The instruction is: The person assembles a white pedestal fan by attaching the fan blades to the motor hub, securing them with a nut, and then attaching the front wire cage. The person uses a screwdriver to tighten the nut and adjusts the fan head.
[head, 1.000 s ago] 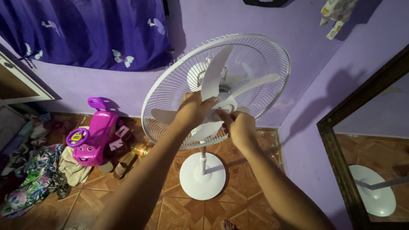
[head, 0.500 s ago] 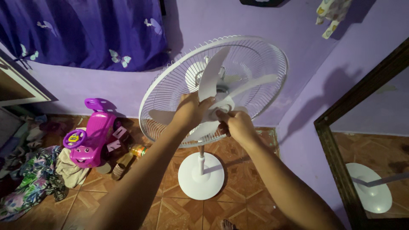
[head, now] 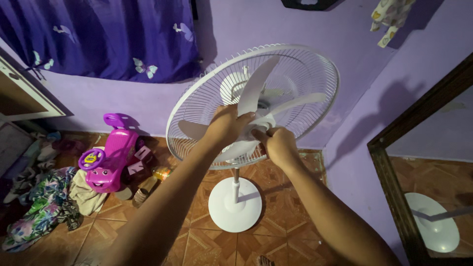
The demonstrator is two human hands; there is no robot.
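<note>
White pedestal fan (head: pixel 295 74), front guard off, rear wire guard in place, standing on a round white base (head: pixel 235 204) on the brown tiled floor (head: pixel 197 241) against the purple wall (head: pixel 305 24); left hand (head: pixel 227 125) curled around the root of a white blade (head: pixel 256 86), fingers closed over it beside the hub; right hand (head: pixel 278 143) pinched narrow on the hub cap (head: pixel 264 123) at the blade centre, fingertips touching it; pink ride-on toy car (head: pixel 111 157) and a heap of clothes (head: pixel 39 202) lie well apart, to the left; framed mirror (head: pixel 394 197) leans at right.
</note>
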